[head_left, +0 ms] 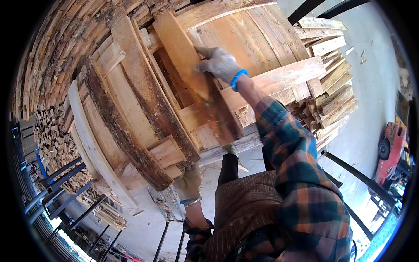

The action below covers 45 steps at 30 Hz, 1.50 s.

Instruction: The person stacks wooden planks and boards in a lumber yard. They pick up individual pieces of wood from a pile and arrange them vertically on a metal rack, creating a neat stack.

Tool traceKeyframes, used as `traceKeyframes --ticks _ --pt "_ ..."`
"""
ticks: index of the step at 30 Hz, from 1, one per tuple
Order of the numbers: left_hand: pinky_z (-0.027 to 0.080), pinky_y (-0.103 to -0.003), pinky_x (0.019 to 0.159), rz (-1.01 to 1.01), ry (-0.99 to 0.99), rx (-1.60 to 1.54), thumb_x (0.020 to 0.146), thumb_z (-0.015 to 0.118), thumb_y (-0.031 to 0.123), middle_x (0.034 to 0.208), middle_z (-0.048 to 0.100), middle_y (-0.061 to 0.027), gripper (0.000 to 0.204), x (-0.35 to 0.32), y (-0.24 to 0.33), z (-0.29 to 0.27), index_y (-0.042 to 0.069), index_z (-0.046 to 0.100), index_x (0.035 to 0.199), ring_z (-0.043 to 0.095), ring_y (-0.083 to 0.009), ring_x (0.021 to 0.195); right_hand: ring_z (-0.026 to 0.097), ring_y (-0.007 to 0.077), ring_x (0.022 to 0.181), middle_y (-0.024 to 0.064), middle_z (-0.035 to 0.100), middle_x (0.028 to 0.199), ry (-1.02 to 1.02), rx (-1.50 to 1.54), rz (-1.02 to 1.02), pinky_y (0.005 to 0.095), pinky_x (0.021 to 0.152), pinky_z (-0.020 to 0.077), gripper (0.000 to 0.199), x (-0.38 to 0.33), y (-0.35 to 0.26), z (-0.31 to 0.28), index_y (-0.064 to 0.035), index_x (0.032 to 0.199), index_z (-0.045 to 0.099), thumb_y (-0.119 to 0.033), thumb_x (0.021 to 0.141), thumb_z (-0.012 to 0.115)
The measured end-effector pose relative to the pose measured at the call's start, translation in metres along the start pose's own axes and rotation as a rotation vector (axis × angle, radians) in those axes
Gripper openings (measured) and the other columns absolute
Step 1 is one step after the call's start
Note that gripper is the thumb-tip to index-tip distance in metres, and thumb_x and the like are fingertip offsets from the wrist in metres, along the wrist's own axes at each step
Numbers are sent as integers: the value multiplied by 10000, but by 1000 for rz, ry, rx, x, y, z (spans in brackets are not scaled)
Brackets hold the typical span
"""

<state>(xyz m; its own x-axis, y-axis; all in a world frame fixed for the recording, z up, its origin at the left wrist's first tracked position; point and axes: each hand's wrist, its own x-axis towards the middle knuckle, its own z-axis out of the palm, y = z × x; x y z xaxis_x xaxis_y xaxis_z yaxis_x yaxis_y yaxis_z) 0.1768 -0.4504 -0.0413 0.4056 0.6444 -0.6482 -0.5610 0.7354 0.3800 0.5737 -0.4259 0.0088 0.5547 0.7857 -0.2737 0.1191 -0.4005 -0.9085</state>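
Observation:
My right hand (219,65), in a pale work glove with a blue cuff, grips the right edge of a wooden board (179,48). The board slants across the stack, and its near end is smeared by motion. My left hand (188,181), also gloved, is low at the stack's near edge, beside the ends of a bark-edged plank (150,94) and a short board piece (167,150). Its fingers are mostly hidden there. Farther left, a second bark-edged plank (118,122) lies over paler boards.
Tall layers of rough planks (56,52) rise at the far left, above a pile of small wood pieces (54,135). Split offcuts (334,105) are heaped at the right. Dark metal bars (353,174) stand near me, and a red vehicle (386,150) is at far right.

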Motion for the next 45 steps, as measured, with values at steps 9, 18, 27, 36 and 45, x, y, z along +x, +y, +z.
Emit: traceKeyframes --ticks 9,18,27,36,45 --pt "447 -601 996 -41 89 -15 862 628 527 1323 590 -117 618 8 4 -24 117 549 1317 577 -344 1161 641 153 739 41 638 766 -456 -960 -90 340 657 561 547 -14 -84 -147 -281 1272 651 22 816 644" --pt "454 -581 1003 34 184 -65 888 601 519 1305 594 -130 593 20 -11 -6 116 542 1318 593 -333 1123 621 325 1087 174 632 1180 312 -717 -230 450 896 512 708 10 -4 -58 -36 1401 434 -231 798 749" --pt "432 -572 1030 17 -175 -248 897 663 258 1314 589 -127 476 14 -17 0 85 532 1320 541 -307 1222 630 189 551 108 672 776 349 620 273 303 502 536 313 44 26 -15 21 1008 669 -227 832 741" --pt "493 -552 961 44 63 -83 900 605 53 1186 630 -147 378 -4 -26 -6 43 536 1271 627 -313 1054 554 151 489 74 605 689 253 844 245 290 427 499 318 42 19 -21 40 925 630 -196 787 791" --pt "500 -366 971 47 -374 861 906 602 40 1206 643 -178 437 -62 -55 202 -27 522 1330 626 -246 1113 638 170 752 114 693 949 356 847 183 281 635 518 452 57 60 -35 23 1100 692 -330 823 743"
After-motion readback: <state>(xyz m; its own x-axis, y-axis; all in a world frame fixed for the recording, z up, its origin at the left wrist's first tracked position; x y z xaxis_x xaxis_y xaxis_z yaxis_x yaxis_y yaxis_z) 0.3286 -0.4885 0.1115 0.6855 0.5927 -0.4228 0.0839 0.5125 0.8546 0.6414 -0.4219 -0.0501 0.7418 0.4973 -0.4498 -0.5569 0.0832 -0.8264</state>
